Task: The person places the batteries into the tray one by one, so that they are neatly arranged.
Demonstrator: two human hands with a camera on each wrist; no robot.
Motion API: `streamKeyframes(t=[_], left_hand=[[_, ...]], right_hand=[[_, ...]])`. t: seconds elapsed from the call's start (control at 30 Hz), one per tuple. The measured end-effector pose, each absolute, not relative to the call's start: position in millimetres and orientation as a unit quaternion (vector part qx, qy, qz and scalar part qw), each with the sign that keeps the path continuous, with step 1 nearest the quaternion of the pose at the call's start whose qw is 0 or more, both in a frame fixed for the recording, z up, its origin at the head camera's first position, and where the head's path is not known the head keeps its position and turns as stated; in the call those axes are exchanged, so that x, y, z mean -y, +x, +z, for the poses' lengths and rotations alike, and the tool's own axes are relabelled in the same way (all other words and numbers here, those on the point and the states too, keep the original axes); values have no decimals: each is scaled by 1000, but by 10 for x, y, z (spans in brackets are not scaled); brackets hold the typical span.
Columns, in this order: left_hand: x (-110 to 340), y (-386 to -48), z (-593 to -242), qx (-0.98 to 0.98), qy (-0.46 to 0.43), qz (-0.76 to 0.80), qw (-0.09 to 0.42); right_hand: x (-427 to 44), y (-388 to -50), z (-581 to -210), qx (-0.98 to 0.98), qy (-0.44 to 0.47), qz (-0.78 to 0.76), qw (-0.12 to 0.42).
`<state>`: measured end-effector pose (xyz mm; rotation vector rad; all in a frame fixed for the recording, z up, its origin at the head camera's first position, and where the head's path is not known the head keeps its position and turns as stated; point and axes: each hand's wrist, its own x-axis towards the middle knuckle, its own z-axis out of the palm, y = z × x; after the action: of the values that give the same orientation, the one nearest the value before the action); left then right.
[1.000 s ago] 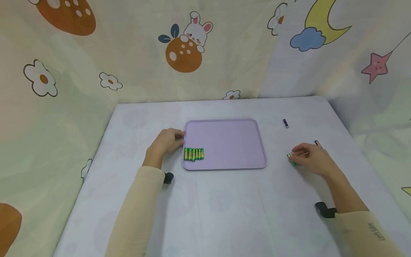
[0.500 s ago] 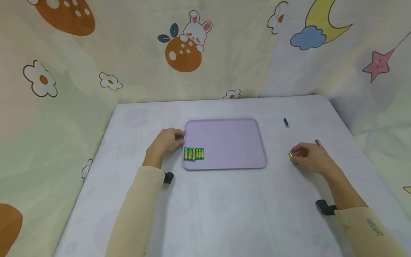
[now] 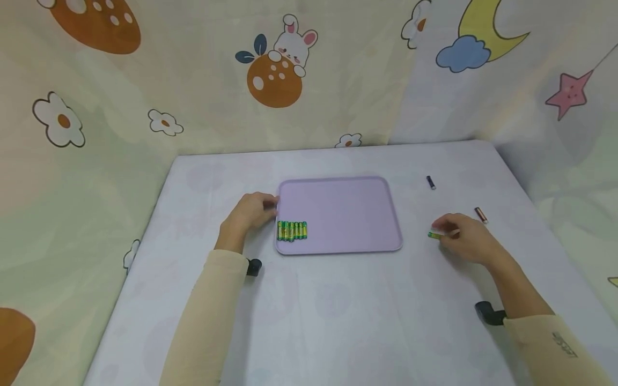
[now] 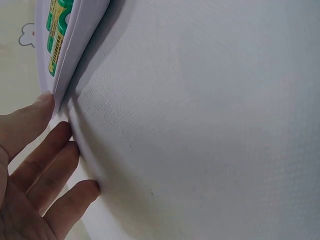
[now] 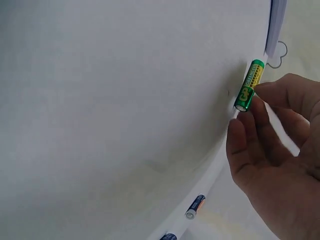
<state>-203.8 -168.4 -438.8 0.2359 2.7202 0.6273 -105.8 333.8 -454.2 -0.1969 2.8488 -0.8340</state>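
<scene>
A purple tray (image 3: 343, 214) lies on the table, with a row of several green-and-yellow batteries (image 3: 292, 230) along its left side. At the tray's left edge, the left hand (image 3: 250, 214) touches the rim; in the left wrist view the thumb of that hand (image 4: 42, 165) rests on the rim and the other fingers are extended. Right of the tray, the right hand (image 3: 468, 237) pinches one green battery (image 3: 434, 235) between thumb and fingers. That battery (image 5: 249, 86) shows a GP label in the right wrist view.
Behind the right hand lie a dark battery (image 3: 431, 183) and a copper-and-dark battery (image 3: 480, 215), apart from each other. Patterned cloth (image 3: 212, 80) hangs behind the white table (image 3: 338, 321) and at its sides.
The green battery in the right hand has turned from slanting to nearly level, pointing left. The copper-and-dark battery shows more fully. The left hand stays at the rim.
</scene>
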Motion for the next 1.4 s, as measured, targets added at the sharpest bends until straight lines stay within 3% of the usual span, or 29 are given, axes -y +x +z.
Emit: streamKeyframes(t=[0.13,0.3,0.67,1.4], left_hand=[[1705,-2045,-4388,-957,84,220,167],[1721,-2036,-4368,-957,79,220,169],[1727,-2024,-4388,-956,78,228,171],[1708,-2032,-4428,-954,77,238,163]], right_hand=[[-3310,-1032,-4514,-966,-24,-253,49],[-3280,-1041,-4494,-968,23,-241,69],[-3245,-1134,-4515,-960,30,-260,98],[-2828,-1437,-4492,-937,5,-337,91]])
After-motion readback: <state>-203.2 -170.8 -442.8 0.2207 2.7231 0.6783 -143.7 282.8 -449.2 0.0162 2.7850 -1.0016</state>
